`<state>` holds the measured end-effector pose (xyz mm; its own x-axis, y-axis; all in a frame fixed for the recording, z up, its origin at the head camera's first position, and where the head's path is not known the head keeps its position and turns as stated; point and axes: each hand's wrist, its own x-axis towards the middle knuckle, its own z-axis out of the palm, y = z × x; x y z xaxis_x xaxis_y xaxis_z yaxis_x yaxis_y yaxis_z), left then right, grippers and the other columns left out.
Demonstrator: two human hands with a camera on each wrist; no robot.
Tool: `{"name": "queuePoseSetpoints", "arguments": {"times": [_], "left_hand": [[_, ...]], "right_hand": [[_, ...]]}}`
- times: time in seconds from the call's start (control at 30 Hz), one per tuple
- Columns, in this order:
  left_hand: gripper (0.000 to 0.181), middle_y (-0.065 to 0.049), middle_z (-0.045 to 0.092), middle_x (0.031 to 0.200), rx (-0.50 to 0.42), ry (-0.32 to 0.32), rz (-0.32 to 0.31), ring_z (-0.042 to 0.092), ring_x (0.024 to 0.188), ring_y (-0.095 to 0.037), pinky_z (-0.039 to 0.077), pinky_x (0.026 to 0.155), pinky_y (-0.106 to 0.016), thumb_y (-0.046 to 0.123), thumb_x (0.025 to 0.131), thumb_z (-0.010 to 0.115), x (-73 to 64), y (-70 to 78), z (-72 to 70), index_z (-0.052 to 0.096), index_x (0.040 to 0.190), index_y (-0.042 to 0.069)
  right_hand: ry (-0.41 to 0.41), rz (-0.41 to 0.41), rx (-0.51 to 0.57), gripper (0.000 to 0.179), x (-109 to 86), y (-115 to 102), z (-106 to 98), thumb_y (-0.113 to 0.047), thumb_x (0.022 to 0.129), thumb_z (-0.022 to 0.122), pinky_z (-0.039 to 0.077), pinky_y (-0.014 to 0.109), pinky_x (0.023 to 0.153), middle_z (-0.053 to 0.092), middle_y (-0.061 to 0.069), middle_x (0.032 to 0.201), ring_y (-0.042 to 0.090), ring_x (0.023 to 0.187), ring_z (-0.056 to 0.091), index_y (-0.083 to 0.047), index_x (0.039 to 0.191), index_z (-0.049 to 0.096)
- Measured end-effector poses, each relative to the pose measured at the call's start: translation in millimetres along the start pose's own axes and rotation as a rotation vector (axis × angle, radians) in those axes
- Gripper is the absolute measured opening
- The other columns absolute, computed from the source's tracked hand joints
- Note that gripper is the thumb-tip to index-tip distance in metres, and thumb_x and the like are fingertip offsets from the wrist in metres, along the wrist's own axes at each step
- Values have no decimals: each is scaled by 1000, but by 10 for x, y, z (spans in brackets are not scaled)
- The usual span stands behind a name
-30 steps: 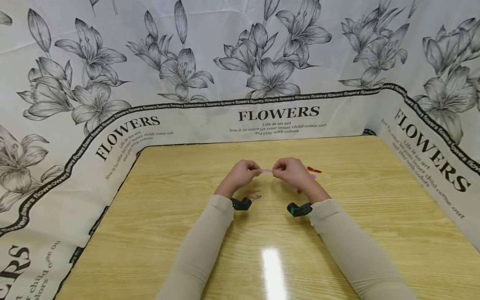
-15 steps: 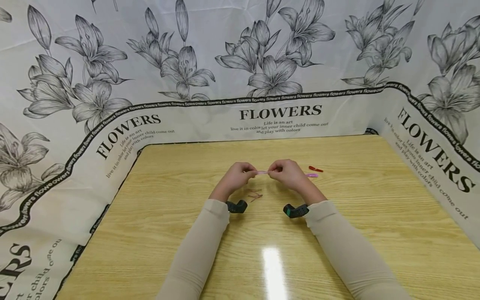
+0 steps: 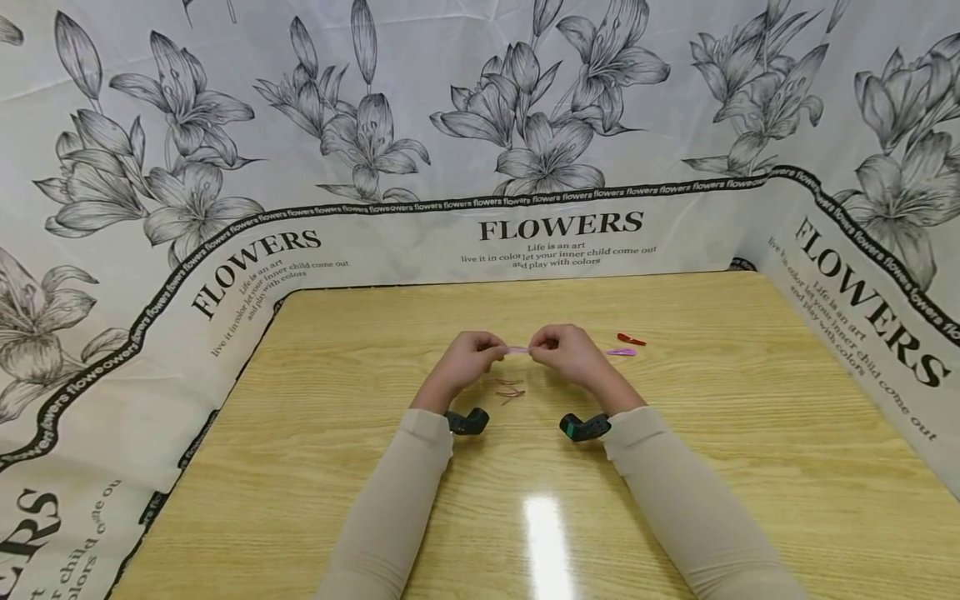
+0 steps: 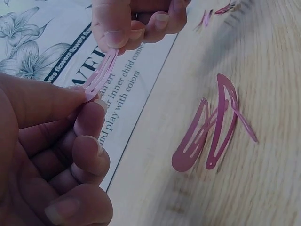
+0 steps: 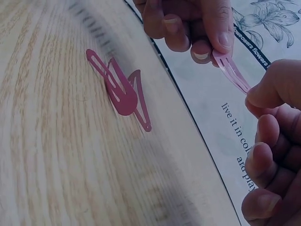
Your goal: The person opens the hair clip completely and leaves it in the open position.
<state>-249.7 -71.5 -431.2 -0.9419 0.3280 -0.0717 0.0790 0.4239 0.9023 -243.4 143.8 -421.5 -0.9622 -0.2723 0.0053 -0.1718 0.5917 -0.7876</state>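
A pale pink snap hair clip (image 3: 518,350) is stretched between my two hands above the table. My left hand (image 3: 468,362) pinches one end between thumb and forefinger, and its other fingers curl loosely beneath in the left wrist view. The opposite end is pinched by my right hand (image 3: 566,354), whose thumb and fingertip cover that tip in the right wrist view. The clip's slotted, slightly bowed middle (image 4: 101,77) shows between the fingertips. Below the hands, several rose-brown snap clips (image 3: 510,392) lie overlapping on the wood, some spread apart at their prongs.
A red clip (image 3: 632,339) and a purple clip (image 3: 622,352) lie to the right of my right hand. The wooden table (image 3: 300,483) is bordered at back and sides by a white flower-printed cloth (image 3: 420,242). Black wrist cameras sit at both cuffs.
Both hands have drifted left and a little toward me, still pinching the pink hair clip. The purple clip, partly covered by the right hand before, now shows fully.
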Motion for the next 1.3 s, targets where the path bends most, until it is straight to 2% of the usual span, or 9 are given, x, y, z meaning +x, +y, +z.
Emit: {"name": "queuePoseSetpoints", "arguments": {"times": [0.2, 0.43, 0.7, 0.93, 1.13, 1.3], "left_hand": [[20, -5, 65, 96, -8, 12, 11, 51, 71, -17, 44, 62, -30, 30, 98, 57, -14, -64, -18, 70, 102, 16], [22, -21, 63, 97, -28, 9, 37, 44, 62, -16, 37, 54, -29, 33, 98, 57, -56, -98, -21, 70, 103, 16], [23, -20, 64, 101, -29, 14, 51, 49, 67, -17, 42, 59, -30, 33, 98, 56, -54, -120, -20, 70, 104, 15], [24, -22, 63, 98, -47, 2, 51, 50, 69, -19, 43, 62, -30, 33, 99, 55, -45, -140, -16, 71, 105, 15], [25, -23, 65, 105, -99, -29, 68, 48, 68, -19, 39, 56, -27, 26, 101, 52, -48, -128, 1, 70, 108, 10], [27, -24, 63, 106, -126, -50, 86, 46, 63, -16, 38, 54, -27, 26, 102, 50, -39, -132, 3, 69, 112, 9]], "right_hand": [[-14, -14, 31, 18, 4, -5, 34, -25, 93, 62, 45, 33, 71, 63, 7, 91, 22, 82, 53, -9, 100, 69], [-5, -34, 49, 16, -14, -5, 56, -24, 93, 62, 45, 33, 71, 63, 7, 91, 22, 81, 52, -10, 99, 69], [-6, -53, 68, 18, -22, 23, 82, -23, 94, 61, 45, 33, 71, 63, 6, 91, 21, 80, 52, -8, 100, 70], [-8, -32, 96, 16, -22, 46, 92, -24, 95, 60, 46, 34, 72, 64, 7, 94, 22, 81, 53, -11, 100, 69], [-17, -24, 123, 17, -28, 63, 83, -25, 96, 61, 46, 35, 72, 64, 7, 96, 23, 81, 53, -12, 101, 69], [-16, -26, 132, 18, -22, 69, 68, -25, 96, 61, 47, 35, 72, 64, 7, 95, 23, 80, 53, -10, 101, 70]]}}
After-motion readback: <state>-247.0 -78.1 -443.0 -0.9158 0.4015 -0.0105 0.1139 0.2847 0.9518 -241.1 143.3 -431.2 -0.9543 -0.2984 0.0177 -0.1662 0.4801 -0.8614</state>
